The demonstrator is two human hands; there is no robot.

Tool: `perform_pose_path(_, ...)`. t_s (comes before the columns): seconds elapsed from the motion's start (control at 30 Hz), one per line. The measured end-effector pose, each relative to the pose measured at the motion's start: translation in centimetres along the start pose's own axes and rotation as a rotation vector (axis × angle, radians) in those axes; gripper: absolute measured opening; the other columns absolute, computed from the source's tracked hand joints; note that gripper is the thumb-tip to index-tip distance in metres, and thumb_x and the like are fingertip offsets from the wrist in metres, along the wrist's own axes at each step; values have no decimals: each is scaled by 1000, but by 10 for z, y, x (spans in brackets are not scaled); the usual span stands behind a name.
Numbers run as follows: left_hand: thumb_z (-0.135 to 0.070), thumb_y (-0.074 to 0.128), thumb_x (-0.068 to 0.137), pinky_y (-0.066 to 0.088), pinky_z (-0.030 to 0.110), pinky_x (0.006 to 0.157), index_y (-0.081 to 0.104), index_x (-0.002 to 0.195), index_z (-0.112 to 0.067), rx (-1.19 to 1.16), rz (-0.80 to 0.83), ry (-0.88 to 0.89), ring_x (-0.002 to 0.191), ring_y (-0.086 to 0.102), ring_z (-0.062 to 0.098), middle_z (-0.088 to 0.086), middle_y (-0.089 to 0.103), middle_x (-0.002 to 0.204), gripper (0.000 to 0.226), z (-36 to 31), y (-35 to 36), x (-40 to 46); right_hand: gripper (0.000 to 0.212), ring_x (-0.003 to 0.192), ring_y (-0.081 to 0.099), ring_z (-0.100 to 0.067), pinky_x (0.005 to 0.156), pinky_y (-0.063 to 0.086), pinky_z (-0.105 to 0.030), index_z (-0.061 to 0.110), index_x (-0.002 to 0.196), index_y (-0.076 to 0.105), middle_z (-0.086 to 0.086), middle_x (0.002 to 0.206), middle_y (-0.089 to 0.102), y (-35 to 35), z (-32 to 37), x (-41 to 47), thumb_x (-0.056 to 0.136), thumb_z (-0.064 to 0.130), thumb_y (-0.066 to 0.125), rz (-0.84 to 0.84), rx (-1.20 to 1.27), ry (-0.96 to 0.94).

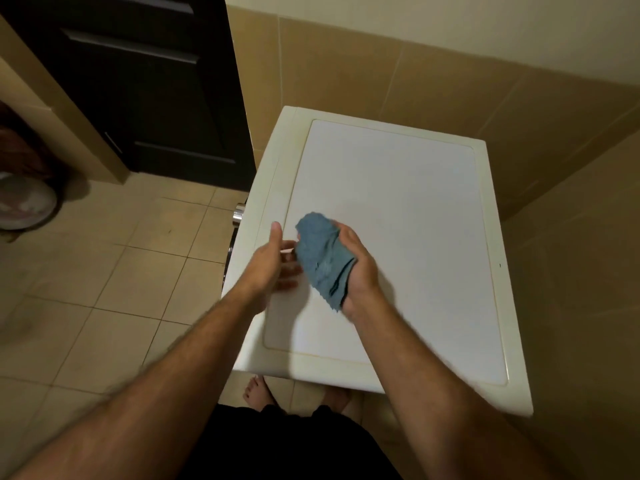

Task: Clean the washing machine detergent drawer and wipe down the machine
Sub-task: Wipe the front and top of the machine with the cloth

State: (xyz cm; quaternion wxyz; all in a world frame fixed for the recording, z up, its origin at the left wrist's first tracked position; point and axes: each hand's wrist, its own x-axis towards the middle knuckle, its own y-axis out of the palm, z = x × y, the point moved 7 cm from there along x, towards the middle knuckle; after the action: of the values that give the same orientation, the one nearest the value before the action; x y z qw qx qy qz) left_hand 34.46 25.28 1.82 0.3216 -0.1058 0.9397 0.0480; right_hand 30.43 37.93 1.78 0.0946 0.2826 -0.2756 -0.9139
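The white washing machine stands against the tiled wall, seen from above, its flat top bare. My right hand grips a bunched blue cloth just above the top's left front part. My left hand hovers beside the cloth with fingers spread and relaxed, blurred by motion, its fingertips near the cloth's edge. The detergent drawer is hidden below the top's front edge. A chrome knob pokes out on the machine's left face.
A dark door stands at the back left. A pale round basin sits on the tiled floor at far left. Tiled walls close in behind and to the right of the machine. My bare feet show below the machine's near edge.
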Motion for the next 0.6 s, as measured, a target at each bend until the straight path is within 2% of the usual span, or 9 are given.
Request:
perform_pose_path(0.1, -70, 32, 90, 57, 42, 85, 61, 123, -18, -127, 172, -85, 102, 67, 26, 9, 70, 109, 68, 5, 31, -8, 60, 120, 58, -39, 96, 52, -47, 9, 143, 48, -23, 137, 56, 0, 2, 6, 92, 41, 53, -20, 179, 104)
perform_pose_path(0.17, -61, 49, 90, 58, 39, 80, 64, 115, -12, -163, 180, -72, 95, 68, 25, 10, 70, 102, 56, 5, 39, -8, 65, 113, 60, -39, 96, 50, -51, 12, 143, 49, -24, 132, 58, -4, 4, 8, 88, 47, 55, -65, 176, 117)
perform_pose_path(0.23, -43, 61, 91, 57, 35, 76, 63, 110, -10, -140, 133, -39, 93, 68, 25, 12, 68, 104, 39, 3, 41, -7, 52, 99, 65, -34, 89, 53, -45, 15, 130, 63, -19, 115, 68, -4, 12, 6, 90, 47, 52, 4, 169, 92)
perform_pose_path(0.3, -32, 64, 93, 57, 32, 72, 63, 107, -10, -106, 54, -18, 91, 70, 25, 11, 69, 103, 27, 3, 40, -4, 39, 92, 67, -28, 86, 54, -42, 22, 104, 78, -11, 99, 74, -2, 22, 5, 84, 47, 56, 78, 59, 58)
perform_pose_path(0.33, -28, 64, 93, 57, 31, 69, 63, 104, -10, -104, 7, -4, 88, 71, 24, 10, 70, 100, 22, 3, 38, -3, 37, 95, 68, -30, 89, 54, -44, 23, 103, 78, -11, 101, 74, -1, 25, 5, 84, 47, 59, 97, 1, 69)
perform_pose_path(0.4, -21, 65, 92, 56, 28, 64, 62, 100, -9, -134, -47, 34, 82, 71, 22, 8, 72, 93, 15, -1, 35, 0, 47, 108, 64, -38, 95, 52, -51, 17, 127, 64, -20, 120, 66, -4, 25, 7, 90, 45, 60, 96, -66, 85)
perform_pose_path(0.47, -18, 66, 91, 56, 27, 62, 61, 103, -6, -127, -63, 87, 83, 70, 22, 6, 72, 90, 17, -10, 33, 2, 45, 109, 64, -39, 92, 53, -52, 13, 135, 53, -23, 125, 62, -8, 29, 11, 95, 33, 53, 96, -106, 39)
perform_pose_path(0.53, -16, 65, 92, 56, 27, 63, 62, 104, -6, -80, -82, 143, 88, 69, 22, 5, 71, 94, 16, -23, 27, 6, 34, 110, 64, -37, 90, 54, -50, 12, 133, 51, -21, 126, 63, -12, 34, 16, 101, 22, 47, 99, -187, 29)
perform_pose_path(0.6, -18, 64, 93, 59, 31, 71, 63, 108, -9, 21, -140, 198, 94, 68, 22, 6, 69, 102, 18, -37, 16, 11, 32, 110, 63, -28, 84, 57, -39, 13, 134, 47, -14, 132, 59, -11, 45, 21, 104, 19, 44, 63, -385, 8)
